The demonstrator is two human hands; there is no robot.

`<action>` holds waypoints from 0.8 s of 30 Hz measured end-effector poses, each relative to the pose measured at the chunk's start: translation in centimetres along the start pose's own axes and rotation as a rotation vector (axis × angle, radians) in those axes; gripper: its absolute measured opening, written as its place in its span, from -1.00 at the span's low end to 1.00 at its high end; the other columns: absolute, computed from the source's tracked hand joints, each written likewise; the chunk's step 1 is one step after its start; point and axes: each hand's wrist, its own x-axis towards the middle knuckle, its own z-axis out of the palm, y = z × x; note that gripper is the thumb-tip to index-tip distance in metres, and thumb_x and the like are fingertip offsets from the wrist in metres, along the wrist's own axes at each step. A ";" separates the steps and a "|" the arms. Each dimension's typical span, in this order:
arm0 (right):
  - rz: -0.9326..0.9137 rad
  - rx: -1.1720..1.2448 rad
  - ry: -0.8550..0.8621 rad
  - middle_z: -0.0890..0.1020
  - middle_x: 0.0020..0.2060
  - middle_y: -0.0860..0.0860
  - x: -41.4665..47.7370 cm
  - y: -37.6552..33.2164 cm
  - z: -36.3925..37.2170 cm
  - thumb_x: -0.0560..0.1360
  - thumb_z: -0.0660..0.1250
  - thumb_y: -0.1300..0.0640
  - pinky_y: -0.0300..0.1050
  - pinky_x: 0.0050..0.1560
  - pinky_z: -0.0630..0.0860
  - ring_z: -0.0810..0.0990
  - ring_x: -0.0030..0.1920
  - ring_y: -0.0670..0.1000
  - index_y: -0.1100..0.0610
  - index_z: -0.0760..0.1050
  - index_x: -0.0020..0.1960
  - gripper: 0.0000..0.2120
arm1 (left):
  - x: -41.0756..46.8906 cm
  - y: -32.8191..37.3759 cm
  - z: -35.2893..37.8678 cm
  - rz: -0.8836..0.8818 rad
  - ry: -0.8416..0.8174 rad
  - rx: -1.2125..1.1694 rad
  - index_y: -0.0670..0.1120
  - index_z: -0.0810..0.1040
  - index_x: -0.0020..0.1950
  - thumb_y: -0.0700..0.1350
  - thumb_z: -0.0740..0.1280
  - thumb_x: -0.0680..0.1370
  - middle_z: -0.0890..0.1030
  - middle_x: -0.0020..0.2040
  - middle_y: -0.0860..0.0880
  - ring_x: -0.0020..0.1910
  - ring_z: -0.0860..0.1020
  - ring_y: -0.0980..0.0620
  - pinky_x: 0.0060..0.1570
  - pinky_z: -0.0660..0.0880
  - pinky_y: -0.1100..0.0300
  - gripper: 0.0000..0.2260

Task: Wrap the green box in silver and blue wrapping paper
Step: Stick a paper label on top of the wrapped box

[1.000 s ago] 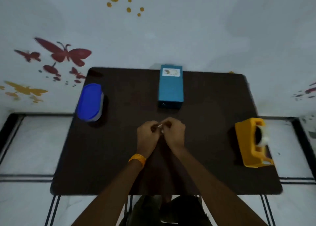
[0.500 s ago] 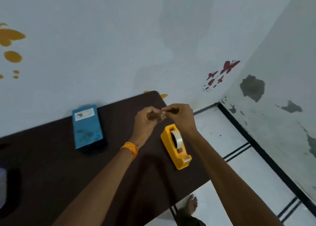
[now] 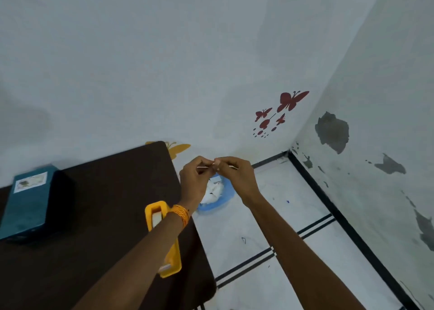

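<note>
Two walls: they meet in a corner at your upper right, red butterfly stickers on the far one; the white floor below lies open.
Counter: dark, its far right corner rounded; its right edge runs down past your left forearm, with bare top between the box and the dispenser.
Green box: it lies at the counter's left side near the far edge, unwrapped, a white label on its far end; no paper touches it.
Tape dispenser: yellow, just inside the counter's right edge, partly under your left wrist.
Blue dish: on the floor beyond the counter's edge, white scraps in it, directly below your hands.
Left hand: its fingers pinch a small pale strip.
Right hand: its fingers pinch the same strip; fingertips of both hands meet above the dish.
</note>
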 end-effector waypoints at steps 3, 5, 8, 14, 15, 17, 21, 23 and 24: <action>-0.019 -0.057 0.020 0.74 -0.12 -0.05 2.8 2.5 -1.0 0.55 0.41 0.21 -0.31 -0.01 0.59 0.70 -0.09 -0.15 0.15 0.72 0.05 -0.87 | 2.4 -1.7 2.7 -0.033 0.046 0.046 -0.12 0.65 -0.14 -0.25 0.44 0.51 0.67 -0.22 0.02 -0.19 0.63 0.17 -0.16 0.56 0.36 -0.95; -0.011 -0.113 0.051 0.73 -0.16 -0.05 5.3 4.5 -0.9 0.54 0.42 0.24 -0.38 -0.05 0.56 0.68 -0.14 -0.22 0.17 0.72 0.02 -0.88 | 4.2 -3.7 4.5 -0.052 0.095 0.057 -0.10 0.66 -0.16 -0.27 0.46 0.49 0.66 -0.24 0.07 -0.20 0.63 0.19 -0.15 0.55 0.36 -0.92; -0.019 -0.218 0.054 0.71 -0.22 -0.06 9.7 8.2 -0.1 0.50 0.44 0.29 -0.46 -0.12 0.51 0.64 -0.23 -0.31 0.19 0.72 -0.03 -0.90 | 7.4 -7.6 6.8 -0.114 0.140 0.037 -0.09 0.66 -0.17 -0.29 0.47 0.47 0.66 -0.26 0.08 -0.21 0.62 0.21 -0.16 0.54 0.37 -0.89; -0.014 -0.294 0.093 0.67 -0.32 -0.10 17.6 17.2 1.6 0.48 0.40 0.36 -0.45 -0.21 0.51 0.64 -0.27 -0.25 0.18 0.71 -0.13 -0.85 | 13.3 -17.2 10.3 -0.290 0.140 -0.088 -0.03 0.70 -0.17 -0.22 0.45 0.50 0.70 -0.23 0.03 -0.16 0.67 0.07 -0.11 0.61 0.23 -0.89; -0.016 -0.297 0.078 0.68 -0.31 -0.09 18.3 18.9 2.2 0.47 0.38 0.37 -0.41 -0.19 0.53 0.65 -0.26 -0.22 0.18 0.71 -0.13 -0.83 | 13.7 -18.8 10.7 -0.317 0.167 -0.090 -0.05 0.70 -0.16 -0.21 0.47 0.49 0.70 -0.23 0.03 -0.16 0.67 0.07 -0.13 0.60 0.27 -0.93; -0.025 -0.300 0.052 0.70 -0.27 -0.08 19.3 23.2 3.4 0.47 0.37 0.39 -0.33 -0.13 0.58 0.67 -0.21 -0.16 0.17 0.71 -0.13 -0.81 | 14.3 -22.8 11.5 -0.353 0.218 -0.069 -0.10 0.69 -0.18 -0.28 0.49 0.45 0.68 -0.25 0.02 -0.19 0.65 0.09 -0.17 0.57 0.34 -0.92; -0.033 -0.301 -0.049 0.73 -0.13 -0.05 21.2 33.6 5.6 0.52 0.37 0.35 -0.30 0.00 0.59 0.69 -0.08 -0.11 0.16 0.72 -0.02 -0.81 | 15.3 -32.7 13.5 -0.390 0.313 0.034 -0.17 0.67 -0.25 -0.38 0.48 0.40 0.67 -0.29 -0.02 -0.22 0.65 0.02 -0.14 0.60 0.21 -0.87; -0.048 -0.366 -0.103 0.74 -0.11 -0.01 22.6 38.2 6.3 0.53 0.40 0.31 -0.38 -0.01 0.55 0.68 -0.09 -0.12 0.17 0.72 0.02 -0.85 | 15.5 -37.3 14.8 -0.398 0.354 0.114 -0.14 0.64 -0.28 -0.36 0.49 0.40 0.66 -0.30 -0.02 -0.24 0.64 0.02 -0.16 0.60 0.19 -0.85; -0.058 -0.388 -0.109 0.74 -0.13 -0.01 23.1 40.0 6.4 0.53 0.42 0.30 -0.41 -0.04 0.54 0.68 -0.11 -0.12 0.17 0.72 0.02 -0.86 | 15.5 -39.0 15.6 -0.394 0.357 0.148 -0.13 0.61 -0.29 -0.34 0.51 0.39 0.65 -0.31 -0.02 -0.25 0.64 0.03 -0.18 0.60 0.19 -0.84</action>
